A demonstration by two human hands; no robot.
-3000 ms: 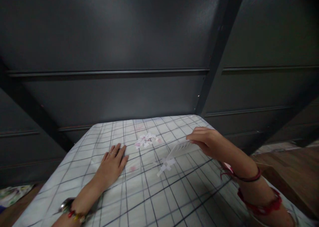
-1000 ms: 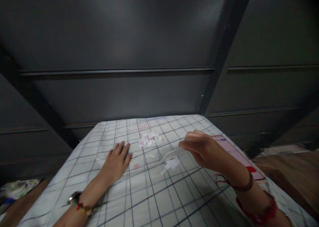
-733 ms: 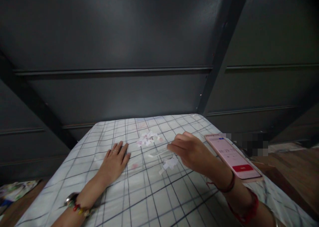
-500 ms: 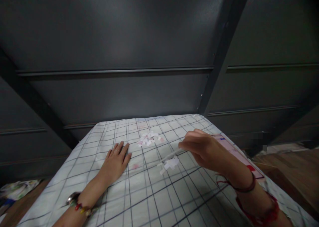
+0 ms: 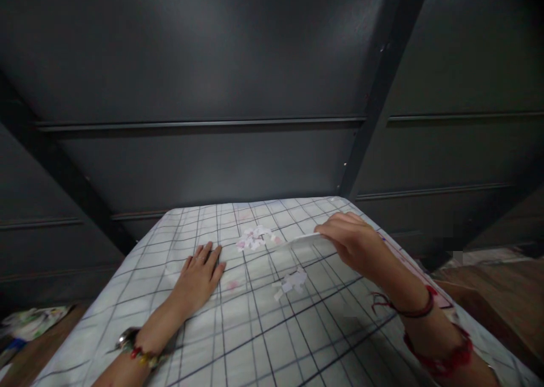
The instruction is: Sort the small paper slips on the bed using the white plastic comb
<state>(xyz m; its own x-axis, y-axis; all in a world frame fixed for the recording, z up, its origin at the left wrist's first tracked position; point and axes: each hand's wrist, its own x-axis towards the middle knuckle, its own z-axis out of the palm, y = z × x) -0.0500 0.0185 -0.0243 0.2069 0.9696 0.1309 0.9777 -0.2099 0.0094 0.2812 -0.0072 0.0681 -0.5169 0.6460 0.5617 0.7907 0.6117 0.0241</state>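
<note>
My left hand (image 5: pixel 199 279) lies flat on the checked tablecloth (image 5: pixel 238 341), fingers spread. It rests at the left part of a see-through plastic sheet (image 5: pixel 304 238). Pinched between the fingers of my right hand (image 5: pixel 351 239) is the right edge of this sheet, raised off the cloth. Below that raised edge, a small heap of white paper scraps (image 5: pixel 293 281) shows through the plastic. A second heap of white and pinkish scraps (image 5: pixel 254 237) lies farther back, between the two hands. Whether the plastic is a single sheet or a bag I cannot tell.
A phone-like pink panel with a red edge (image 5: pixel 406 262) lies at the table's right side, partly behind my right forearm. Dark metal panels (image 5: pixel 238 166) stand behind the table. A wooden surface (image 5: pixel 501 296) is at the right; crumpled packaging (image 5: pixel 34 323) lies low left.
My right hand has moved slightly up and right, lifting the plastic sheet's edge higher. The left hand stays flat in its place.
</note>
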